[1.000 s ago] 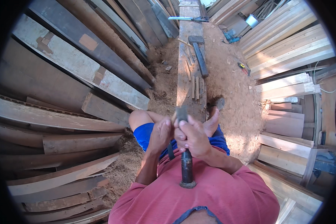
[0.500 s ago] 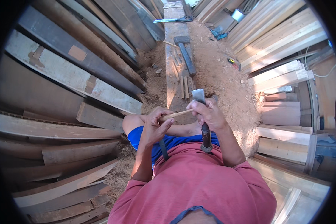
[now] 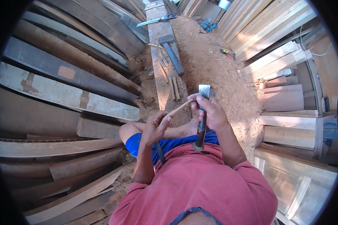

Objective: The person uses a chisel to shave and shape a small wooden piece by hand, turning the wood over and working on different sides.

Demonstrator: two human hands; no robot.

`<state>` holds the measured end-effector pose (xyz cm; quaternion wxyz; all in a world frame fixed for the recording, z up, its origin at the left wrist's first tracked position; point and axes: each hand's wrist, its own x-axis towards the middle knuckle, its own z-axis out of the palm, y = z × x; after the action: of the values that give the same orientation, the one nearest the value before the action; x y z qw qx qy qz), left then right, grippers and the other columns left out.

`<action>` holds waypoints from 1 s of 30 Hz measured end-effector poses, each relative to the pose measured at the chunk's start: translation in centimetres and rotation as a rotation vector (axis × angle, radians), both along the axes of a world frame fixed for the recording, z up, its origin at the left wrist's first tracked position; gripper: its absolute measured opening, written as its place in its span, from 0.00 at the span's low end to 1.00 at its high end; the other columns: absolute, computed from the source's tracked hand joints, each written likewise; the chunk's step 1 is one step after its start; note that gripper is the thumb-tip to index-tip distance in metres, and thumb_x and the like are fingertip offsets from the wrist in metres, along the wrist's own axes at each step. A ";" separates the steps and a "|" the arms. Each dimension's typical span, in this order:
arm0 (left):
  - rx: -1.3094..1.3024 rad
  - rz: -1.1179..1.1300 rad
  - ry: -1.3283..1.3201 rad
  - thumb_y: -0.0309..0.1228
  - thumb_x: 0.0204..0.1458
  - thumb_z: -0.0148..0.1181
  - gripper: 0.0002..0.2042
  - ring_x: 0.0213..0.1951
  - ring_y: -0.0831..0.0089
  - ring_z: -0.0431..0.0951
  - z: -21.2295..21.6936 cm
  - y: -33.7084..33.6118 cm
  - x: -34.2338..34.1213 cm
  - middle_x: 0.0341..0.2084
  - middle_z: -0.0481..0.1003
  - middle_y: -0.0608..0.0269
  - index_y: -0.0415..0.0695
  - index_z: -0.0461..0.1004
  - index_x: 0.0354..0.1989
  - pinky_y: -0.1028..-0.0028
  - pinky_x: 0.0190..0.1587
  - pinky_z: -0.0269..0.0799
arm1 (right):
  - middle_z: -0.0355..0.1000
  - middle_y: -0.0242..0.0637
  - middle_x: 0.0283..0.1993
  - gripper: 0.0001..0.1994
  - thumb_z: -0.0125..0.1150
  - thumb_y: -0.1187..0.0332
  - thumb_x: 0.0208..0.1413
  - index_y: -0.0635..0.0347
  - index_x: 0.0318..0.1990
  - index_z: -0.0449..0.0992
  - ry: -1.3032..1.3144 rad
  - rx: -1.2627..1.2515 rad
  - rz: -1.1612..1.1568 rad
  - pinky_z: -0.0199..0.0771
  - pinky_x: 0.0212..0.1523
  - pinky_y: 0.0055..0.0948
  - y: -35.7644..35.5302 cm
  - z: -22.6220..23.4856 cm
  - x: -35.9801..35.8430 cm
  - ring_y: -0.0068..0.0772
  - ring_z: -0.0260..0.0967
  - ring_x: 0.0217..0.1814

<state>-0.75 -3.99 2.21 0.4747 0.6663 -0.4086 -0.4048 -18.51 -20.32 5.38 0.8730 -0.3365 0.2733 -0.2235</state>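
1. Two hands are at work: the left hand (image 3: pixel 156 125) is closed around one thin wooden stick (image 3: pixel 179 108), and the right hand (image 3: pixel 210 110) is wrapped around one hatchet (image 3: pixel 202 120) just below its metal head.
2. On the long plank (image 3: pixel 159 80) ahead lie one hammer (image 3: pixel 171 53), one saw (image 3: pixel 156 20) at the far end, and about three short wood strips (image 3: pixel 175 88) side by side.
3. Stacked boards (image 3: pixel 64 90) crowd the left side and pale boards (image 3: pixel 274 33) line the right; the open room is the sawdust floor (image 3: pixel 218 71) between them.
4. The stick runs from the left fingers up to the right thumb, its far end touching the hatchet's blade; the handle hangs down to the lap.
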 end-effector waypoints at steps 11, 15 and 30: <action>0.089 -0.102 0.131 0.33 0.60 0.57 0.08 0.27 0.88 0.65 -2.4 -4.4 -2.2 0.25 0.70 0.76 0.42 0.74 0.40 0.83 0.30 0.61 | 0.73 0.29 0.27 0.09 0.61 0.66 0.57 0.63 0.39 0.80 0.301 -0.489 -0.115 0.66 0.25 0.20 -2.7 -4.3 -3.5 0.15 0.67 0.25; 0.051 -0.062 0.113 0.28 0.57 0.59 0.07 0.29 0.86 0.65 -2.5 -6.6 -3.4 0.27 0.69 0.74 0.41 0.72 0.42 0.82 0.31 0.63 | 0.77 0.36 0.30 0.11 0.57 0.67 0.54 0.64 0.38 0.80 0.403 -0.723 0.198 0.73 0.39 0.30 -4.3 -5.3 -6.9 0.26 0.74 0.33; 0.218 -0.310 -0.069 0.31 0.54 0.62 0.21 0.33 0.72 0.78 -7.1 -11.9 -6.4 0.35 0.77 0.57 0.35 0.67 0.53 0.73 0.39 0.74 | 0.66 0.33 0.19 0.12 0.61 0.62 0.50 0.63 0.27 0.76 1.009 -0.055 -0.091 0.58 0.16 0.29 -3.9 -25.0 -18.9 0.25 0.59 0.15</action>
<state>-7.10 -15.87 -4.85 0.3175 0.6562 -0.4762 -0.4917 -37.40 -24.25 -19.64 0.6126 -0.4132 0.6693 -0.0780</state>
